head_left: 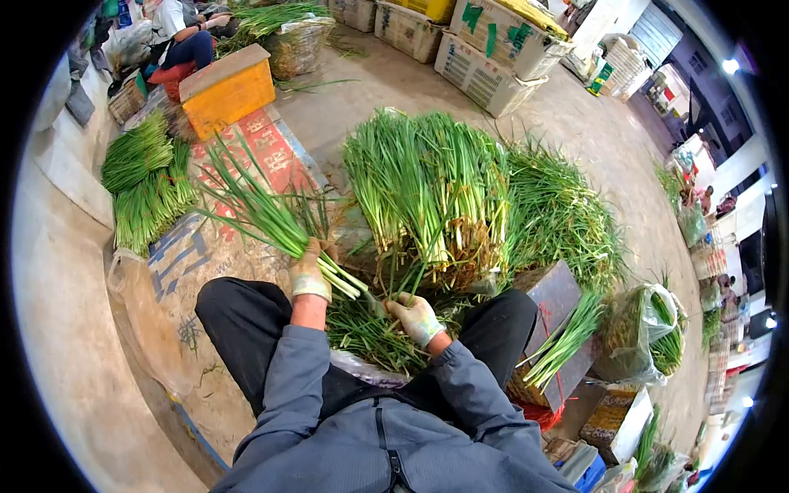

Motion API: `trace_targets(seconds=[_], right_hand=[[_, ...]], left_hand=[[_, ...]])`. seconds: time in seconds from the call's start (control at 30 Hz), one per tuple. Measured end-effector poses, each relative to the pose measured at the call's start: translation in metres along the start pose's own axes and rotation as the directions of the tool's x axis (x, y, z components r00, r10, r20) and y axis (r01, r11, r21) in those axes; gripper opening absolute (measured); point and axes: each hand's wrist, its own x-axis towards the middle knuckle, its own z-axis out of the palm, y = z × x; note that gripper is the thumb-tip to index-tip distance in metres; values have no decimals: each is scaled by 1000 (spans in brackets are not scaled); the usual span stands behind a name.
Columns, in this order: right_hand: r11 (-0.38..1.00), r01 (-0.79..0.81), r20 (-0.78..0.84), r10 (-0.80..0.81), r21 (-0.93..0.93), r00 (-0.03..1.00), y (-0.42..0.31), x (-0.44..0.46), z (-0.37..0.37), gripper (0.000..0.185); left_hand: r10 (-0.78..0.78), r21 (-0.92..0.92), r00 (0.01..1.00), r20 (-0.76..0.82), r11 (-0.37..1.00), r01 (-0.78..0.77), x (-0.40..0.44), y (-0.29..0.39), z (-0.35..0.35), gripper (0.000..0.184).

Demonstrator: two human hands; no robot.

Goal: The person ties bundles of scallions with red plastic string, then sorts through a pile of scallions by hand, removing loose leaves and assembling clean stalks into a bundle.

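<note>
My left hand (310,271), in a pale work glove, is closed around a bunch of green garlic (283,228). Its long leaves point up and left, and its white ends point toward my right hand. In a stained glove, my right hand (417,319) pinches a green stalk (417,278) near the heap between my knees. Loose leaves and trimmings (374,337) lie under both hands. Just beyond stands a large upright pile of green garlic (436,185) with brown roots and dry skins at its base. More leafy green stalks (563,214) spread out to its right.
Finished-looking bundles (148,181) lie at left by the wall. An orange box (228,90) and pale crates (485,74) stand farther off. At my right, a bundle (567,338) rests on a dark box (563,287), near a plastic bag (637,333). A person (185,37) sits at upper left.
</note>
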Motion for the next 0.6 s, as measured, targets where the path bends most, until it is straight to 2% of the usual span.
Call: trace_targets(seconds=[0.03, 0.07, 0.1, 0.13, 0.2, 0.23, 0.27, 0.3, 0.33, 0.37, 0.4, 0.47, 0.5, 0.53, 0.57, 0.6], right_hand=[[994, -103, 50, 104, -22, 993, 16, 6, -4, 37], [994, -104, 39, 104, -19, 994, 27, 4, -9, 37], [864, -52, 151, 146, -501, 978, 39, -1, -17, 43], [521, 71, 225, 239, -851, 945, 43, -2, -26, 50], [427, -2, 134, 287, -904, 948, 2, -18, -36, 57], [555, 27, 28, -8, -831, 1000, 5, -11, -44, 48], [640, 48, -66, -153, -767, 986, -31, -15, -50, 40], [684, 51, -229, -312, -728, 922, -38, -2, -55, 35], [685, -53, -367, -322, -727, 872, -82, -8, -53, 32], [652, -91, -420, -369, -753, 829, -100, 1, -54, 34], [587, -94, -408, -431, -804, 805, -104, 13, -59, 36], [490, -228, -410, -304, -841, 860, -100, 45, -68, 36], [522, -209, -379, -242, -827, 893, -99, 52, -76, 33], [567, -174, -396, -296, -805, 870, -104, 49, -78, 32], [628, -31, -333, -370, -778, 867, -103, 46, -85, 33], [706, 54, -316, -383, -706, 868, -97, 41, -90, 32]], left_hand=[[-47, 6, 996, -70, 999, 48, 5, 11, 1, 14], [66, -72, 996, -58, 995, -70, 9, 19, 4, 14], [57, -101, 993, -106, 993, -67, 19, 24, 1, 14], [49, -135, 987, -153, 988, -70, 29, 26, -2, 14], [78, -106, 978, -191, 989, -100, 15, 29, 14, 16], [77, -44, 988, -132, 996, -83, 10, 26, 14, 15], [71, 19, 995, -72, 997, -70, 4, 23, 18, 15], [-5, 11, 993, -116, 1000, 6, -1, 19, 24, 16], [-25, 47, 996, -88, 998, 30, 5, 7, 19, 18], [-42, 82, 997, -69, 996, 47, 8, -5, 14, 19], [-56, 115, 997, -46, 992, 61, 9, -13, 14, 20], [-120, 136, 990, -77, 982, 130, -3, -12, 28, 18], [-158, 181, 985, -69, 969, 168, -5, -14, 29, 19], [-192, 224, 979, -62, 953, 201, -6, -14, 33, 19], [-238, 197, 970, -45, 950, 242, -12, -14, 36, 20], [-273, 304, 961, -42, 913, 272, -18, -15, 38, 21]])
